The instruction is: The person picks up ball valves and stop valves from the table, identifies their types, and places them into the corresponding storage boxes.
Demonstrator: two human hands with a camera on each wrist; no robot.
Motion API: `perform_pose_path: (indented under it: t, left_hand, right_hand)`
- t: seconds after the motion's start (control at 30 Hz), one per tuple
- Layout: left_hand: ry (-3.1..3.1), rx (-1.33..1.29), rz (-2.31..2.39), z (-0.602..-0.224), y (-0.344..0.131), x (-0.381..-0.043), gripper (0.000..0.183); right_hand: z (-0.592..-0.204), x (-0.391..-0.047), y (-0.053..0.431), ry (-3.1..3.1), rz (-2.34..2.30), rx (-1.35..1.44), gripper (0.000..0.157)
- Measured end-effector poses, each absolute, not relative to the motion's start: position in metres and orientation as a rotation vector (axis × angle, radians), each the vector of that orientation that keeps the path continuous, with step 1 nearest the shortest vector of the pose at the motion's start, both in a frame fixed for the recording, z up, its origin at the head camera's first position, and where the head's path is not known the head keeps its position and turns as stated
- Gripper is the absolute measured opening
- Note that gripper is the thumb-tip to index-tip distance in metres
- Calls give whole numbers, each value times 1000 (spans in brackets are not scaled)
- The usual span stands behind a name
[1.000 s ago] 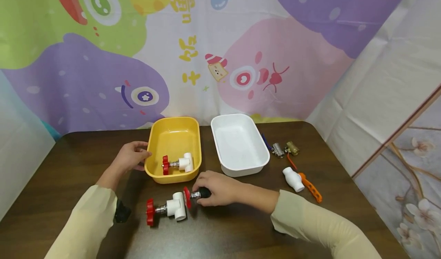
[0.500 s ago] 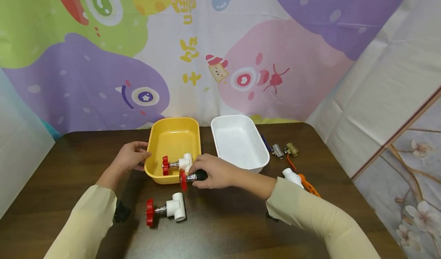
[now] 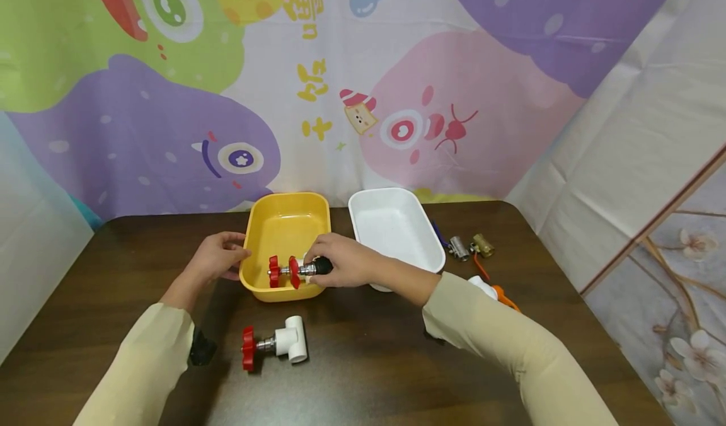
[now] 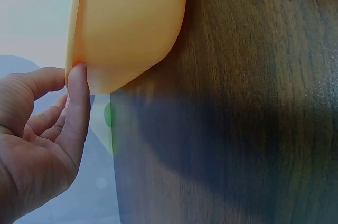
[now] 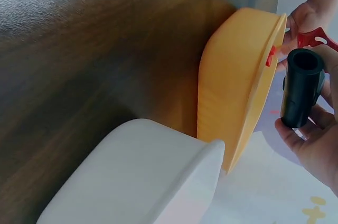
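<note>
My right hand (image 3: 344, 261) grips a black-bodied stop valve (image 3: 323, 265) with a red handwheel, over the front of the yellow tray (image 3: 326, 224). In the right wrist view the black valve (image 5: 302, 89) shows its round open pipe end. Below it in the tray lies a white valve with a red handwheel (image 3: 274, 272), its white body partly hidden by the held one. My left hand (image 3: 214, 257) pinches the tray's left rim between thumb and fingers, also plain in the left wrist view. A second white valve (image 3: 289, 339) with a red handwheel lies on the table in front.
A white tray (image 3: 416, 271) stands right of the yellow one. To its right lie a silver valve (image 3: 458, 248), a brass valve (image 3: 483, 245) and a white ball valve with an orange handle (image 3: 505, 298), partly behind my right sleeve. A printed cloth hangs behind the table.
My right hand has lifted the black valve off the table, beside the white one, and carried it forward and slightly left over the yellow tray. My left hand has stayed at the rim.
</note>
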State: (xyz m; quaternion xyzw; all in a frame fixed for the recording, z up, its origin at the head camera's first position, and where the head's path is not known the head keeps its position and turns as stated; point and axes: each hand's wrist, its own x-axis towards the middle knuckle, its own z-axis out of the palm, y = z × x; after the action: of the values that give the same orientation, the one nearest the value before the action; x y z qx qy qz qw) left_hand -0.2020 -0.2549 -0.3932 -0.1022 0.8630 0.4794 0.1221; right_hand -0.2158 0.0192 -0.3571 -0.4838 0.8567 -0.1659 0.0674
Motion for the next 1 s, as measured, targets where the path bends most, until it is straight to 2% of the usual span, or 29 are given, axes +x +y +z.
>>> perform_pose_path:
  t: [1.0]
  left_hand:
    - [2518, -313, 1425, -397, -256, -203, 53]
  right_hand:
    - [-355, -250, -4, 2628, -448, -1396, 31]
